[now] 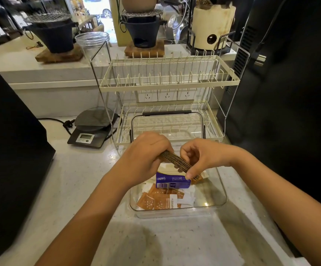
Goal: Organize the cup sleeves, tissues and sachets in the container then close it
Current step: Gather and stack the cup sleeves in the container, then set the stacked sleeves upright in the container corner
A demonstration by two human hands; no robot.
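Note:
A clear plastic container (220, 196) stands open on the counter in front of me. Inside lie several orange and white sachets (156, 200) and a purple tissue pack (173, 182), propped on its edge. Above the container my left hand (146, 152) grips one end of a flattened stack of brown corrugated cup sleeves (177, 162). My right hand (198, 158) pinches the other end, its fingertips close to the tissue pack. The container's clear lid (167, 127) leans upright against the lower tier of the dish rack behind.
A cream two-tier dish rack (167, 81) stands right behind the container. A black digital scale (90, 131) with a cord sits to the left. Dark appliances flank the counter on the left (8, 150) and right (282, 73). Stoves and a jar stand on the raised ledge.

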